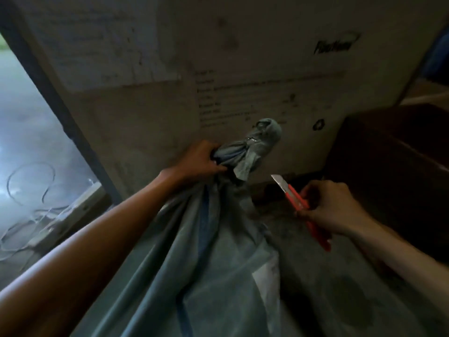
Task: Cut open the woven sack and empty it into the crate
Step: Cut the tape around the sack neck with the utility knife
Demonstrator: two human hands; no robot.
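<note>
A pale blue-grey woven sack (pixel 206 259) with darker blue stripes stands in front of me, its neck bunched and wrapped with clear tape (pixel 257 139). My left hand (pixel 201 159) grips the neck just below the taped knot and holds it up. My right hand (pixel 332 207) holds a red utility knife (pixel 297 198) with the blade out, its tip pointing up and left, a short way right of the neck and not touching the sack. A dark brown crate (pixel 393 171) stands at the right; its inside is too dark to see.
A large printed cardboard box (pixel 218 69) fills the space right behind the sack. At the left a dark door frame (pixel 56 105) opens onto a bright floor with loose loops of cord (pixel 31 190). The floor (pixel 328 300) near the sack is dusty grey.
</note>
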